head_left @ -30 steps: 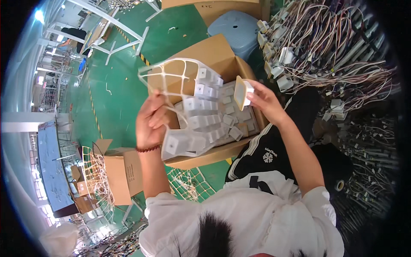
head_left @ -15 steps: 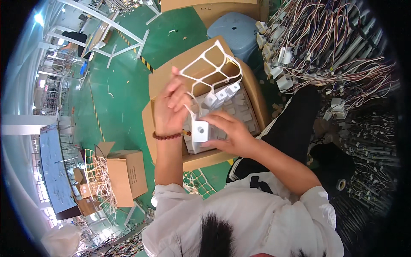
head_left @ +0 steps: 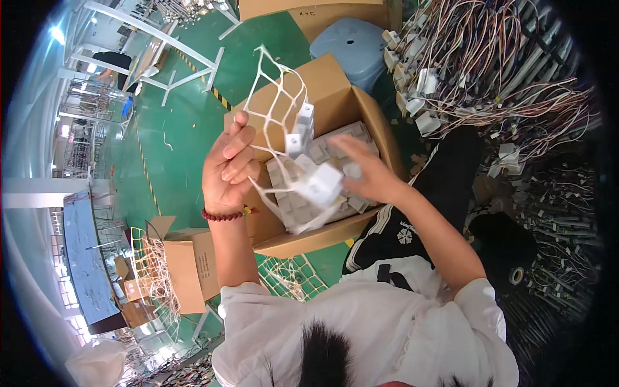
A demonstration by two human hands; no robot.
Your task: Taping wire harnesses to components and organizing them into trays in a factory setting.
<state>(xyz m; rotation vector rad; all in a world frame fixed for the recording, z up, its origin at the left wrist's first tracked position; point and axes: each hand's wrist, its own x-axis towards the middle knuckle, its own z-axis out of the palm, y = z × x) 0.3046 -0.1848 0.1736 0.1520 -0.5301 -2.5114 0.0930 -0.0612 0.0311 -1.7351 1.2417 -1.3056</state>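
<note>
My left hand (head_left: pixel 231 155) pinches a white cord net (head_left: pixel 276 115), whose open meshes hang up and to the right over an open cardboard box (head_left: pixel 309 240). White blocks, each with a round spot on its face, are attached along the net; the nearest white block (head_left: pixel 320 184) is blurred by motion. Just right of that block is my right hand (head_left: pixel 371 173), open, its fingers spread and smeared at the tips. Whether its thumb touches the block I cannot tell. Inside the box, more white blocks (head_left: pixel 356 138) lie packed in rows.
A blue plastic stool (head_left: pixel 351 48) stands behind the box. Bundled wires with white connectors (head_left: pixel 490 77) are heaped on the right. Another cardboard box (head_left: pixel 187 267) with white netting sits at lower left, and more netting (head_left: pixel 293 277) lies on the green floor (head_left: pixel 184 161).
My left hand has moved left and slightly down, drawing the net with it. My right hand has let go of the near white block and shifted right; the net has swung leftward.
</note>
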